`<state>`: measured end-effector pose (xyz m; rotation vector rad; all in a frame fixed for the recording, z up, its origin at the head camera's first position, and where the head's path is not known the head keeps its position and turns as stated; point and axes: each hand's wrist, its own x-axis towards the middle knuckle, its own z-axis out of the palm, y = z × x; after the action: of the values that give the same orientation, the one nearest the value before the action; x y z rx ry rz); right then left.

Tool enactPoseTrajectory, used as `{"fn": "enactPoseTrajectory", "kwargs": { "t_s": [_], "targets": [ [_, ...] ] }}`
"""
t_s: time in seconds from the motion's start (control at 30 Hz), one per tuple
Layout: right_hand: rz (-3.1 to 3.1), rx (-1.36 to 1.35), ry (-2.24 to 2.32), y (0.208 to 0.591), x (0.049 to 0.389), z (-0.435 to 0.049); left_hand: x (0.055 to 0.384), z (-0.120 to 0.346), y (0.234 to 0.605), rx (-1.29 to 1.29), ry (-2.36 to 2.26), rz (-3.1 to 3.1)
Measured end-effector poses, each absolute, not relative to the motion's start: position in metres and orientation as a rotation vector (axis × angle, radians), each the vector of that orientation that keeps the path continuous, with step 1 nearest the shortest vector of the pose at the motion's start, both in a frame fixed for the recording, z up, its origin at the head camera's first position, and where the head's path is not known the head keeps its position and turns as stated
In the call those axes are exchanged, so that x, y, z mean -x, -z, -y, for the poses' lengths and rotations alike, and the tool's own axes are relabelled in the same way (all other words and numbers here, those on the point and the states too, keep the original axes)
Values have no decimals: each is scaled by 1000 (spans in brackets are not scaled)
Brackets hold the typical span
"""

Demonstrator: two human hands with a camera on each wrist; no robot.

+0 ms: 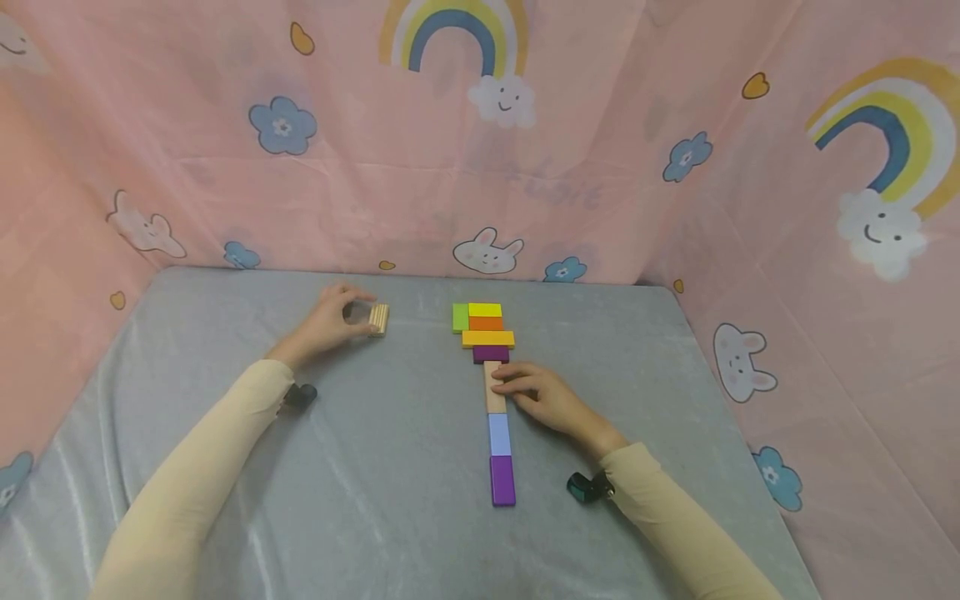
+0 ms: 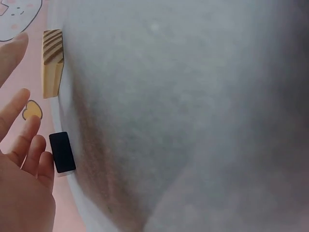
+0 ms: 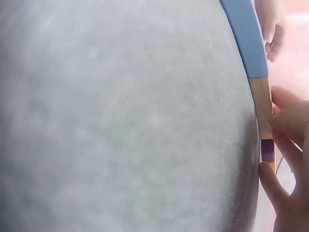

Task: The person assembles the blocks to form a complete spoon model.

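Observation:
My left hand (image 1: 326, 321) is held around a small striped wooden block (image 1: 378, 320), thumb and forefinger on either side of it. In the left wrist view the fingers (image 2: 19, 101) look apart from that block. A black block (image 1: 347, 312) shows behind the left hand's palm. With its fingertips, my right hand (image 1: 551, 400) touches a plain wooden block (image 1: 493, 400) in a column of flat blocks. Below that lie a light blue block (image 1: 499, 434) and a purple block (image 1: 502, 481); above it a dark purple block (image 1: 491, 355) lies crosswise.
At the column's far end are a yellow-orange block (image 1: 487, 339), an orange block (image 1: 486, 323), a yellow block (image 1: 485, 309) and a green block (image 1: 460, 317). Grey cloth (image 1: 390, 467) covers the table. A pink printed curtain (image 1: 585, 192) hangs behind and beside it.

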<state>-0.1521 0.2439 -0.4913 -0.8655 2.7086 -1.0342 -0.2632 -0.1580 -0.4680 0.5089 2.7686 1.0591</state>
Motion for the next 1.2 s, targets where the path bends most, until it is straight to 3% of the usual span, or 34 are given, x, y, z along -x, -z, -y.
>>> {"fn": "enactPoseTrajectory", "kwargs": {
  "t_s": [1.2],
  "targets": [
    [-2709, 853, 1041, 491, 151, -244, 267, 157, 475, -566, -851, -2853]
  ]
}}
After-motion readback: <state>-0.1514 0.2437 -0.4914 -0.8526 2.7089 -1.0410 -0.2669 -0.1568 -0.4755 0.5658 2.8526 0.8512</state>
